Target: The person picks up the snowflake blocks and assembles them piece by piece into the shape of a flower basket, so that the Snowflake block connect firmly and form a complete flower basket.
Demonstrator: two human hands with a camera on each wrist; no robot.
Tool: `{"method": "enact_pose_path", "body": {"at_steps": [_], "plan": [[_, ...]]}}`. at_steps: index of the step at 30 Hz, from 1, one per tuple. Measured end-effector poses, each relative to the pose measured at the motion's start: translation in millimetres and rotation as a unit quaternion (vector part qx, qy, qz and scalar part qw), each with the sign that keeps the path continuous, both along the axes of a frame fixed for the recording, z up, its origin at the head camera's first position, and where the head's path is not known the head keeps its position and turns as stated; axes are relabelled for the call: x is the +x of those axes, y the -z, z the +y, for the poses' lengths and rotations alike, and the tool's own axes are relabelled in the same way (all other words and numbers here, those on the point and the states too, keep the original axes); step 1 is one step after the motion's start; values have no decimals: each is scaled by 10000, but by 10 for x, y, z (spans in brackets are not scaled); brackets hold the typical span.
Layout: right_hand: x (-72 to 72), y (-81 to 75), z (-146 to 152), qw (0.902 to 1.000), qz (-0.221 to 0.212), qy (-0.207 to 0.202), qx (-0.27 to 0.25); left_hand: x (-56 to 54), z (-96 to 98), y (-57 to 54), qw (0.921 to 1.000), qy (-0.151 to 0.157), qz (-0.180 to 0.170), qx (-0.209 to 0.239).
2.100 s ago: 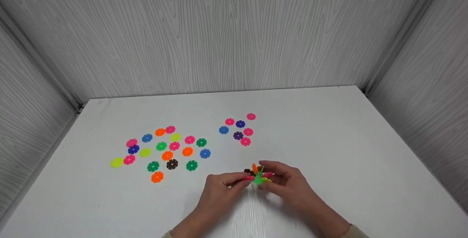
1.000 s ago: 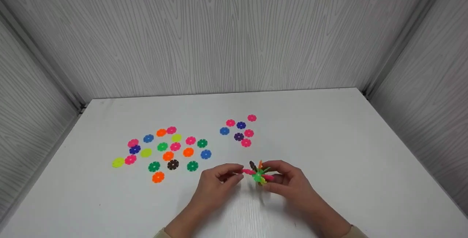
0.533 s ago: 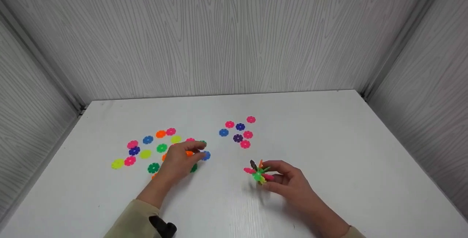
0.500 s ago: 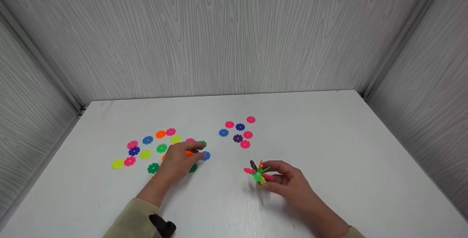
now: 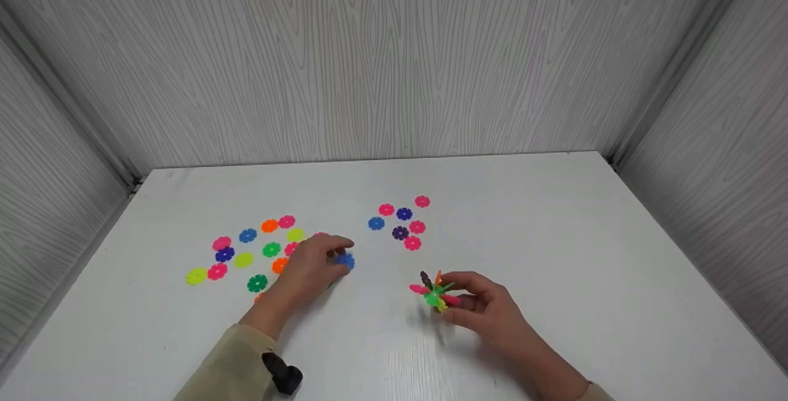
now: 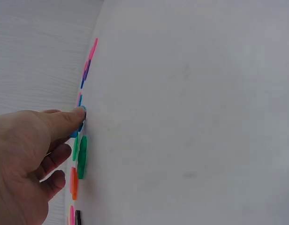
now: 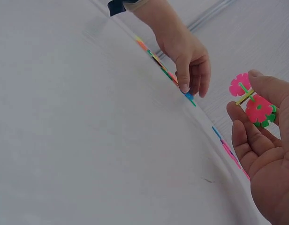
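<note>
My left hand (image 5: 313,265) reaches over the left group of notched plastic interlocking discs. Its thumb and fingers pinch a blue disc (image 5: 348,260) at that group's right edge; in the left wrist view the thumb covers part of this blue disc (image 6: 80,125). At the centre front, my right hand (image 5: 490,305) holds up a cluster of joined discs (image 5: 434,295) between thumb and fingers. Green, pink, orange, yellow and dark brown discs stick out from it in different directions. The right wrist view shows a pink disc (image 7: 258,109) of the cluster under the right thumb.
Loose discs lie flat to the left, among them a yellow one (image 5: 197,276) and a green one (image 5: 257,283); the left hand hides several. A smaller group with a purple disc (image 5: 400,233) lies farther back. A pale panel (image 5: 381,68) rises behind the white table (image 5: 554,222).
My left hand has left the cluster and moved left to the loose discs, then shifted slightly right onto the blue disc. The right hand keeps holding the cluster in nearly the same place.
</note>
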State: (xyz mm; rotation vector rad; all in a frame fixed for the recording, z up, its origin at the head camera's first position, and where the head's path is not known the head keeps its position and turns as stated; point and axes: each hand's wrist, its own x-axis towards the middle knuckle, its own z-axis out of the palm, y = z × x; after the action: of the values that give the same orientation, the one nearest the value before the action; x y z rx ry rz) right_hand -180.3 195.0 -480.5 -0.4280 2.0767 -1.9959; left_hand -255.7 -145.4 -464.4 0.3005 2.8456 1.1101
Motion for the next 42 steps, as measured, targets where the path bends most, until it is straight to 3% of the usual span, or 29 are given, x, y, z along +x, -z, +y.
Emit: {"method": "enact_pose_path", "body": {"at_steps": [4,8,12,15,20,31,42], "plan": [[2,2,-4,10000,14,57,-37,75,92,-8,9998,-21,150,154],[1,-1,-10,9999,-15,137,12,221,266,-36,9970,-105,328,692],[-3,-11,-23,9997,-30,235,106,447,479,-89,9869,289,711,1416],[-3,-25,-27,9993,-50,342,161,606,642,-110,9777,595,795,1848],[16,-39,-34,9990,-58,421,135,778,829,-90,9737,574,628,2114],[36,-26,-46,9998,1,177,78,827,904,26,9739,540,669,2098],[19,-18,4,9997,1,-131,210,805,849,50,9668,572,468,2447]]}}
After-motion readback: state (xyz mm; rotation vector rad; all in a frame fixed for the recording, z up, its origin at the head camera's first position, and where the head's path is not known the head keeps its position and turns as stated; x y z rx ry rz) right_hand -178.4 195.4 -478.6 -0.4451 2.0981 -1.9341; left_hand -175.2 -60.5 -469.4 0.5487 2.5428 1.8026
